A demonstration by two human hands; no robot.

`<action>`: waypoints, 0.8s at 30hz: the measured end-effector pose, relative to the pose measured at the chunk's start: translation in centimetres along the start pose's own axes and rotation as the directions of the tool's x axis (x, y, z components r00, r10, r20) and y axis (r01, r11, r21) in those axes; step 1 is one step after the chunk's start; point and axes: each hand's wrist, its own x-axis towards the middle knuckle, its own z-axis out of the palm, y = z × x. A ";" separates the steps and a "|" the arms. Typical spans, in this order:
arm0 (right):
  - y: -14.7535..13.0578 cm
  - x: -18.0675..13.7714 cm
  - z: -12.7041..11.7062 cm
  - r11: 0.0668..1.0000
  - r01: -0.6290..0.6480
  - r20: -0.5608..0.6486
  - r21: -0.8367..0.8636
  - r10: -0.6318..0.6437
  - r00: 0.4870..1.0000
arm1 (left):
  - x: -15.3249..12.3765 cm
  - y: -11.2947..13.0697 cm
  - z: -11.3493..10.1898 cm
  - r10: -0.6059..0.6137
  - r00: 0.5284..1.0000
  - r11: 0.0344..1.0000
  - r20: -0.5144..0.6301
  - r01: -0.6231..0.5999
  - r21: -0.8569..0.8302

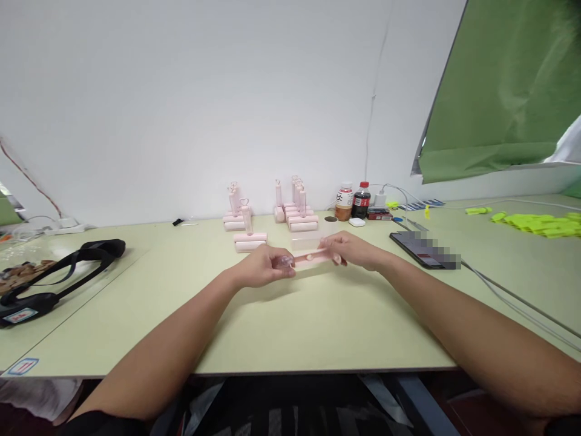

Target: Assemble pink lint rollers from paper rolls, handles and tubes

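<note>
Above the table, my left hand [265, 266] is closed around a clear pinkish end piece at the left of a long pink lint roller part [313, 257]. The right end of that part is pinched between the thumb and fingers of my right hand [347, 249]. Some of it is hidden by my fingers, so I cannot tell how the clear piece and the pink part join. Just behind my hands lies a translucent cover [304, 241]. A pink lint roller [250, 242] with an upright clear handle stands behind my left hand.
More pink lint rollers [302, 223] stand near the wall, with others [234, 221] to their left. A supplement bottle [344, 203] and a cola bottle [361, 201] are at the back. A phone [424, 249] and cables lie right, yellow-green pieces [540, 224] farther right, a black strapped headset [59, 278] left.
</note>
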 end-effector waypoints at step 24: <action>-1.7 -2.0 6.5 0.682 0.094 0.145 -0.725 0.018 0.989 | 2.7 -4.8 1.9 -0.133 0.983 0.898 -0.123 0.172 0.405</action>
